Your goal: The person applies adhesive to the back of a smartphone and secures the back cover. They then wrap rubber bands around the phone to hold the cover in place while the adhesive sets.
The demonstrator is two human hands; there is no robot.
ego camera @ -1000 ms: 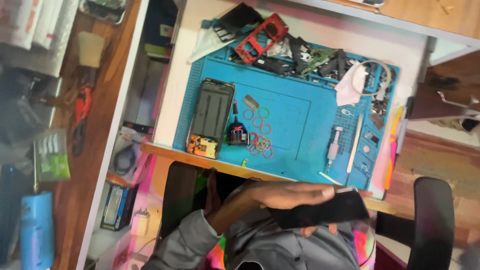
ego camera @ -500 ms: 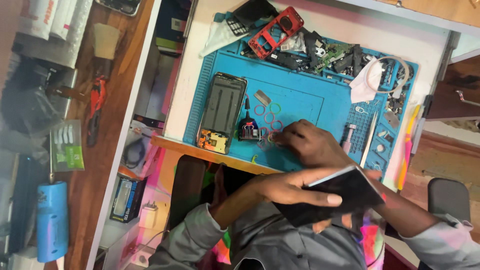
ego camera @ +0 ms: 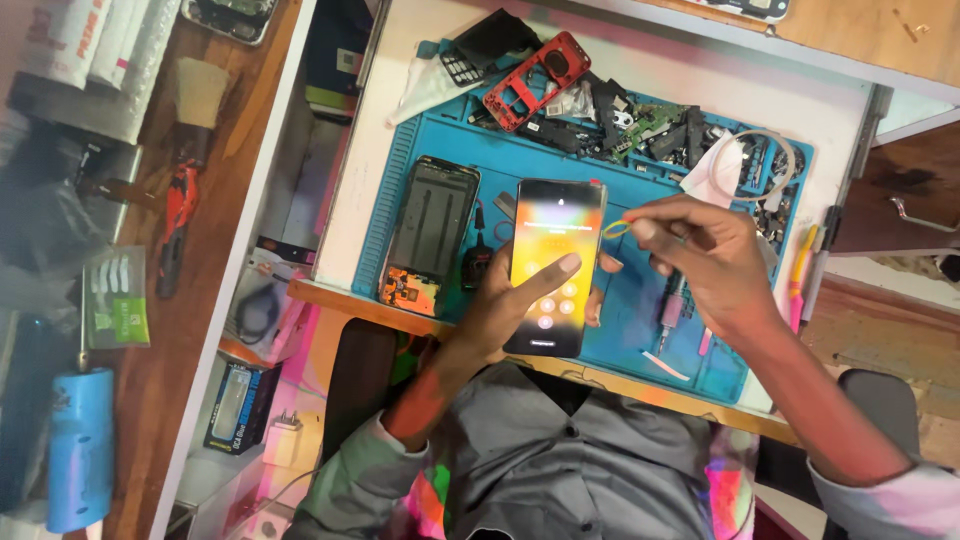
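So your left hand is wrapped around a black slab smartphone with a lit, glowing screen, gripping it from the left edge and back with your thumb lying across the lower part of the display, right on the round on-screen buttons. The phone's held upright above the blue silicone repair mat, hovering over its middle, not lying on it. Your right hand is just to the right of the phone, fingers pinched shut on a small yellow rubber band, which sits right at the phone's upper right edge; can't tell whether it actually touches the phone. On the mat to the left of your phone there's a second opened-up dark phone body with exposed insides lying flat, and along the top edge a red plastic phone frame sits among a heap of dark loose parts and circuit boards. A pink-handled tool lies at the mat's right side. Way off left on the wooden surface you've got a red-handled cutter and a blue cylinder.
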